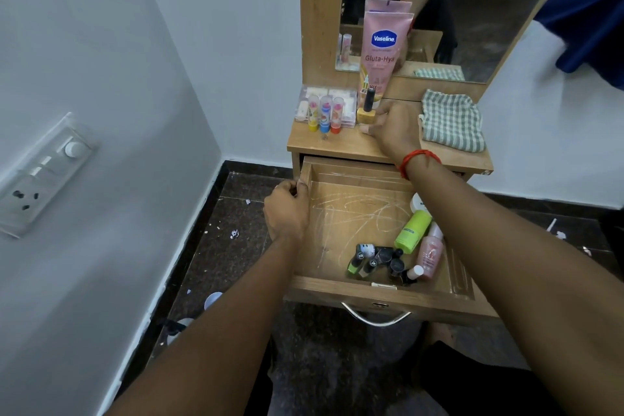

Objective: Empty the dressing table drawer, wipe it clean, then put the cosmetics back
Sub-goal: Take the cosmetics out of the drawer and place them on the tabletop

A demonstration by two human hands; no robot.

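The wooden drawer stands pulled out, its scratched floor mostly bare. Still lying in its front right corner are a green bottle, a pink bottle and several small dark nail polish bottles. My left hand grips the drawer's left wall. My right hand is on the table top, fingers curled round the yellow base of a black-capped bottle. Behind it stands a pink Vaseline tube. Three lip balm sticks stand before a clear case.
A green checked cloth lies on the table's right side. The mirror rises behind. A switch panel is on the left wall. Dark floor with white scraps lies beside the table; a blue fabric hangs upper right.
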